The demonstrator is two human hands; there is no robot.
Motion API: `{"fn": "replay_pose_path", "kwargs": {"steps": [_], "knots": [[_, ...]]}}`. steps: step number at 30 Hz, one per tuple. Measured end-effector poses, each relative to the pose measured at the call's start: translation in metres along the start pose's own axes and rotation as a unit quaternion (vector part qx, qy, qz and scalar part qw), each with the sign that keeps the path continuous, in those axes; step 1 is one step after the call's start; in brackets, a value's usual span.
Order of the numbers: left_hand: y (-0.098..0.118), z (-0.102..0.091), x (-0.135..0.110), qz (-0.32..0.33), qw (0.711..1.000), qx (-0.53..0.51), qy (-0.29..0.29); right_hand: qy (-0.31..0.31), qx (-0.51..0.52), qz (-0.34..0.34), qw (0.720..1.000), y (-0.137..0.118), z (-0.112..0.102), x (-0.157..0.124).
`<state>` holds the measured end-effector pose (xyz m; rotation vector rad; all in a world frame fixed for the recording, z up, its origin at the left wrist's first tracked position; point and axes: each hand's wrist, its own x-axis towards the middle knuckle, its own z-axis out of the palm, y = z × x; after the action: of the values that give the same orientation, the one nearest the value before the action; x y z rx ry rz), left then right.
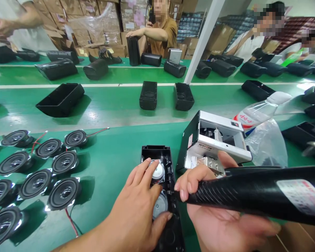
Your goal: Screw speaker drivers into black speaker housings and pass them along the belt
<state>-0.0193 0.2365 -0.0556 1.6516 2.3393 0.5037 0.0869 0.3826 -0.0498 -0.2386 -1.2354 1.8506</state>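
A black speaker housing (170,231) lies open side up on the green table, with two round speakers seated in it, magnets upward. My left hand (136,203) lies across its left side, fingers spread. Its fingertips touch the upper speaker (159,172), while the thumb and index finger straddle the lower speaker (160,205). In my right hand (212,210) is a black electric screwdriver (246,192), held almost level. Its tip points left at the housing's right edge, close to a screw post between the speakers; whether a screw is on it I cannot make out.
Several loose speakers (36,183) with red leads cover the left. A silver-and-black screw feeder (217,140) stands beyond my right hand, beside a plastic bottle (262,110). Black housings (148,95) sit on the green conveyor (112,105). Co-workers (160,31) are across it, behind a white post (203,42).
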Motion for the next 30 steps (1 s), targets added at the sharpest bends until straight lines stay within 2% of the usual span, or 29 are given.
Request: {"fn": "replay_pose_path", "kwargs": {"steps": [3,6,10,17,22,30], "knots": [[0.0,0.001,-0.001,0.001,1.0,0.003,0.006,-0.016,-0.035,-0.019,0.999,-0.012,-0.004,0.005],[0.001,0.002,-0.001,0.004,1.0,0.006,0.009,-0.02,-0.008,-0.035,0.999,-0.02,-0.005,0.014],[0.001,0.002,0.002,0.004,1.0,0.007,0.007,-0.025,0.021,-0.036,0.999,-0.019,0.0,0.019],[0.003,0.002,0.002,0.0,1.0,0.009,0.001,0.042,0.02,-0.099,0.994,-0.02,0.014,0.014],[0.004,0.003,0.002,-0.002,1.0,0.01,0.005,0.024,-0.005,-0.094,0.995,-0.019,0.015,0.015],[0.004,0.002,0.003,-0.003,1.0,0.009,0.002,0.046,-0.002,-0.089,0.995,-0.02,0.014,0.016]]}}
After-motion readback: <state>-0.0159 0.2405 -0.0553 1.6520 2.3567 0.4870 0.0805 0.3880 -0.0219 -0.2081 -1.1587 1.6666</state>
